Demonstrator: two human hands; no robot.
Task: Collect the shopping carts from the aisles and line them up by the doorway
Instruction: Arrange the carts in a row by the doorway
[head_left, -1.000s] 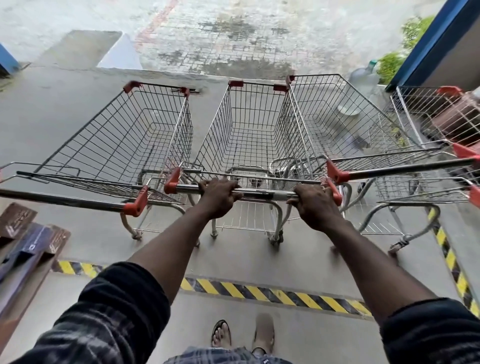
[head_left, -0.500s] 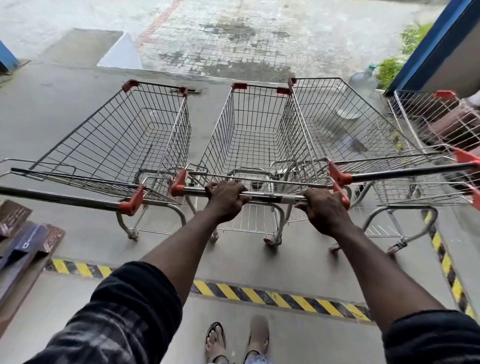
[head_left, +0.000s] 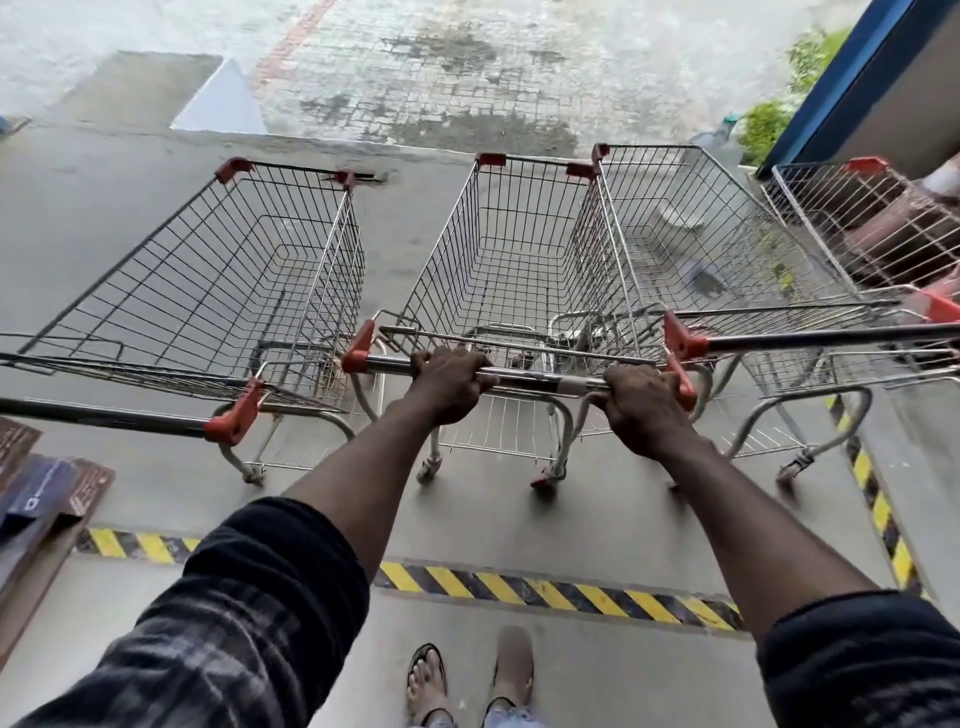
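Several wire shopping carts with red corner caps stand side by side on the concrete floor. My left hand (head_left: 449, 382) and my right hand (head_left: 641, 405) both grip the handle bar (head_left: 545, 383) of the middle cart (head_left: 514, 260). Its right side touches the right cart (head_left: 701, 249). The left cart (head_left: 208, 280) stands a gap away on the other side. A fourth cart (head_left: 862, 218) at the far right holds a brown object.
Yellow-black hazard tape (head_left: 519, 587) crosses the floor before my feet and runs up the right side (head_left: 878, 514). The slab ends at a step (head_left: 311, 140) onto wet paving. Brown boards (head_left: 41, 499) lie at left; a blue wall edge (head_left: 836, 88) and plants stand at right.
The middle cart has rolled slightly forward with both hands on its handle, and I have stepped closer to the hazard tape. The other carts have not moved.
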